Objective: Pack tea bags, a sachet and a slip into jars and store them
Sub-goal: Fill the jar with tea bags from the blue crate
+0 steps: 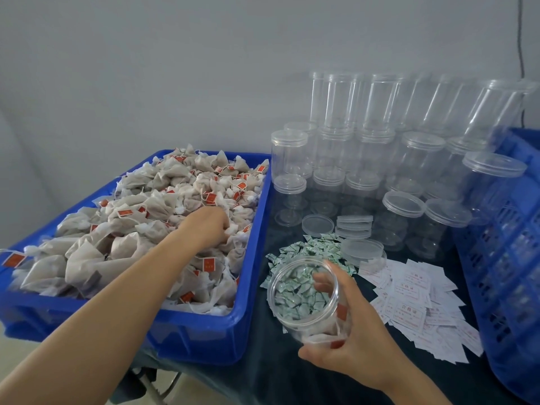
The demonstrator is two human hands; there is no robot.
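A dark-covered desk [292, 375] carries a blue tray [204, 337] of tea bags at its left edge, lidded jars [380, 159] along the back, sachets [315, 247] and slips [415, 302] nearer the front, and a blue crate [508, 287] at the right edge.

A single head-worn camera looks forward and down from close above the tabletop [292, 372] (wide-angle, so edges bend). A blue crate [248, 287] fills the lower left of the frame, a grey wall [175, 68] the upper half, both forearms entering from below.

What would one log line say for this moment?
step: filling jar | left hand: reaching into tea bags in blue bin | right hand: holds open jar tilted
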